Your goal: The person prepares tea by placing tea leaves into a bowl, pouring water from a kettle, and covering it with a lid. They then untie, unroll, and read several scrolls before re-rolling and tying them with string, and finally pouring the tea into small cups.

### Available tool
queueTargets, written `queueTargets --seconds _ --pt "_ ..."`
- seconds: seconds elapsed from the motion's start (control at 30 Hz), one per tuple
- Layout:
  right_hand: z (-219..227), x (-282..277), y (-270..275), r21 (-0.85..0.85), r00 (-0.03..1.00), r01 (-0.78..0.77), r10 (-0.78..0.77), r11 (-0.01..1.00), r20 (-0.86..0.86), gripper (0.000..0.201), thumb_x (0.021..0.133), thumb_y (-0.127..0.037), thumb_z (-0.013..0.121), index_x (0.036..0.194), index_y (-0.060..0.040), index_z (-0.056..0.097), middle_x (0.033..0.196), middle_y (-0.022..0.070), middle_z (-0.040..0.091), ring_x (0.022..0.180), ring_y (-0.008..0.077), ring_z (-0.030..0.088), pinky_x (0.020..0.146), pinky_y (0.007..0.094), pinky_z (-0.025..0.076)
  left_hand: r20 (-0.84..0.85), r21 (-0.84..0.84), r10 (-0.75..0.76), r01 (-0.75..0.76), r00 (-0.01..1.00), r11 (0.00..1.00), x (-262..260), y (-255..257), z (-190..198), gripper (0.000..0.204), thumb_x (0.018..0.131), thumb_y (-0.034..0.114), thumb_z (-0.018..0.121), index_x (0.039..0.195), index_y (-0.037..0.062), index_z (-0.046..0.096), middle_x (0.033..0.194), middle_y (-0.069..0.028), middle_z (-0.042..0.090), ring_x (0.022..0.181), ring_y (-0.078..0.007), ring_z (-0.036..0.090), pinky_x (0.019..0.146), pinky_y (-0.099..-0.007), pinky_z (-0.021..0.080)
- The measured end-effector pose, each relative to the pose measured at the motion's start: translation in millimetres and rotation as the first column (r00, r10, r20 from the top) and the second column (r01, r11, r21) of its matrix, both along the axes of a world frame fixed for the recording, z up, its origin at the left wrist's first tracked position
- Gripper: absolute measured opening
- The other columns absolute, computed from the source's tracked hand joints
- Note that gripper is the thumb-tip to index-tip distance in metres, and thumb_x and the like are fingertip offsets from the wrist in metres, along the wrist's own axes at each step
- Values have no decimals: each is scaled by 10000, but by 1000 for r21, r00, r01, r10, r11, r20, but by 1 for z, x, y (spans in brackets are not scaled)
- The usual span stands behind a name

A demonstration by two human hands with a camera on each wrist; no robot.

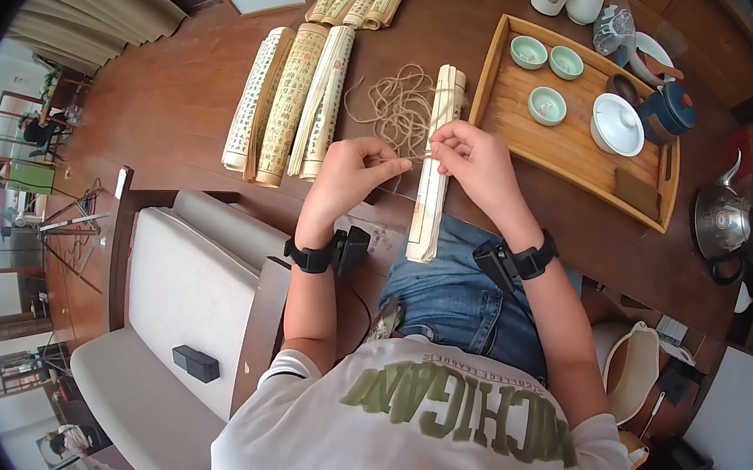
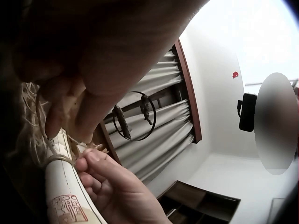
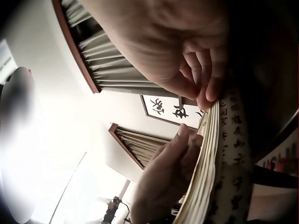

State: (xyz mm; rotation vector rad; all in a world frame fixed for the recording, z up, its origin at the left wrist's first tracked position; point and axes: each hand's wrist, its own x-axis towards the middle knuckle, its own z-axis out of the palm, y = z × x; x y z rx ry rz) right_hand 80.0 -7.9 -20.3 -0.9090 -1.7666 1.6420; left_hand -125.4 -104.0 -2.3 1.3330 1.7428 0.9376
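Note:
A bundle of folded printed paper (image 1: 428,215) extends over the table's near edge toward the person's lap. Thin brown twine loops round its middle, and a red seal mark (image 2: 69,208) shows below the loop in the left wrist view. On the bundle's left side, my left hand (image 1: 349,176) pinches a strand of the twine (image 2: 42,116) between thumb and finger. My right hand (image 1: 480,165) is at the bundle's right edge, its thumb and fingertips pinching the twine where it passes round the paper. A loose heap of twine (image 1: 398,108) lies just beyond the hands.
Several rolled printed papers (image 1: 294,105) lie on the left of the table (image 1: 401,15). At the right, a wooden tray (image 1: 578,176) carries green cups (image 1: 547,106), a white lidded bowl (image 1: 617,125) and a dark blue pot (image 1: 667,112). Beyond it stands a metal kettle (image 1: 722,219).

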Motion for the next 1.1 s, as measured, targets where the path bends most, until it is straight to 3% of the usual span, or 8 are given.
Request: queueTargets --seconds 0.1,0.2,0.33,0.43,0.53,0.7,0.9,1.1 --pt "8 -1 -4 243 995 -14 -10 970 97 116 958 -82 698 1015 16 722 892 75 712 755 119 680 702 275 558 61 78 26 -30 998 997 4 -3 10 218 905 190 813 889 -21 762 679 -18 621 638 -64 509 576 -272 399" --pt "7 -2 -6 450 997 -51 24 891 67 121 918 -87 696 990 -2 744 880 144 706 753 240 700 700 349 544 -9 226 -33 34 999 974 10 -2 29 184 906 167 803 898 -11 762 746 -24 651 705 -96 552 614 -282 419" --pt "17 0 -8 398 993 -107 74 911 96 122 922 -91 694 987 -6 752 874 142 705 768 244 697 711 354 546 -198 363 -169 233 965 902 11 3 35 152 919 153 779 914 1 769 862 -40 686 858 -140 608 716 -280 471" --pt "18 3 -6 333 993 -115 96 936 73 115 918 -92 707 979 -5 751 877 135 718 772 223 708 725 336 551 66 463 -245 188 967 866 10 14 26 151 974 127 709 1008 -17 739 941 -35 690 960 -123 627 859 -286 491" --pt "12 4 -5 149 989 -142 147 979 -23 101 903 -78 727 967 -4 750 881 126 732 783 196 718 743 313 555 269 295 -80 -3 960 955 12 26 18 147 1001 74 647 1090 -21 716 1039 -59 718 1035 -127 651 932 -285 503" --pt "18 8 -6 276 994 -105 105 955 15 72 861 -31 734 927 -3 726 871 109 736 784 207 723 733 318 562 86 205 -189 168 978 964 19 26 11 246 977 -43 614 1215 -45 675 1062 -113 763 1007 -167 718 894 -302 570" --pt "20 1 -14 850 983 -32 -139 526 123 107 810 -48 704 894 -80 646 830 67 649 759 264 685 654 384 550 104 166 -165 147 981 975 24 21 12 244 972 -25 636 1210 -57 681 1004 -102 760 958 -142 707 859 -287 566" --pt "18 -7 -12 956 962 -40 -247 291 116 139 772 -106 698 876 -105 606 784 47 556 744 209 672 627 354 534 41 131 -166 159 985 978 18 28 11 213 984 18 639 1168 -62 710 972 -112 768 914 -151 730 826 -281 579"
